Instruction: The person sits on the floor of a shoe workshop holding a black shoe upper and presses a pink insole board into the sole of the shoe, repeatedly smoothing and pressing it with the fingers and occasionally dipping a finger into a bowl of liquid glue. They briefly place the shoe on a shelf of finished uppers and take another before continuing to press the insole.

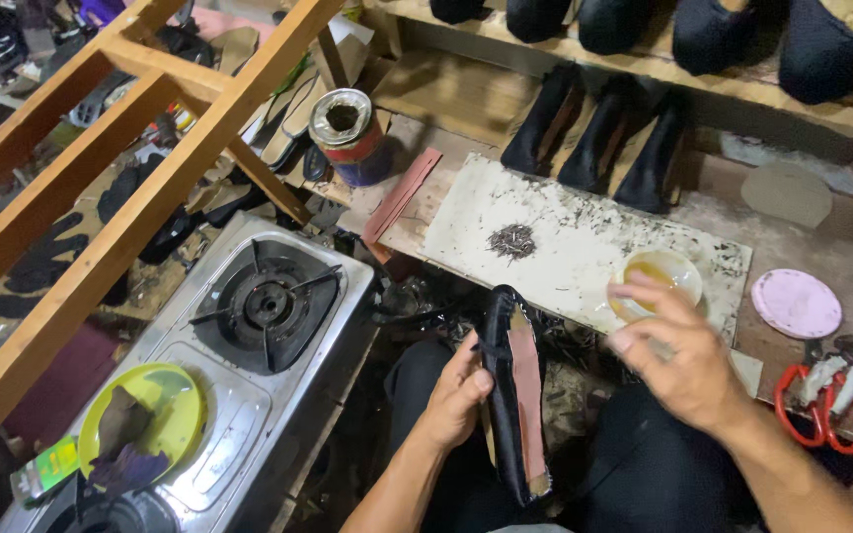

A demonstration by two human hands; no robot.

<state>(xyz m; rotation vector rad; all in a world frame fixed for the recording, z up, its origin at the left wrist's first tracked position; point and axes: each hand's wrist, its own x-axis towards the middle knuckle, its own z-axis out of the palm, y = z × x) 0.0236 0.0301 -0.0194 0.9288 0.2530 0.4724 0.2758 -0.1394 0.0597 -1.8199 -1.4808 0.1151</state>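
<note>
Two hands: left hand (458, 393) fingers grip black shoe (511, 395); right hand (678, 360) fingers loosely spread over glue bowl (661, 279).

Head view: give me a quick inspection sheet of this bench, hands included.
Surface: white board on a wooden bench, scuffed and speckled with dark bits.
Job's things: black shoe with a pinkish insole strip, gripped upright over the lap; small round bowl of yellowish liquid on the board.
Clutter: pile of small dark nails; open metal tin; round pink lid; red-handled scissors; three black shoe uppers.
Hands: left hand holds the shoe; right hand hovers at the bowl, empty, fingers open.
Cables: nothing seen.
Surroundings: steel gas stove with a yellow-green plate; wooden frame.
</note>
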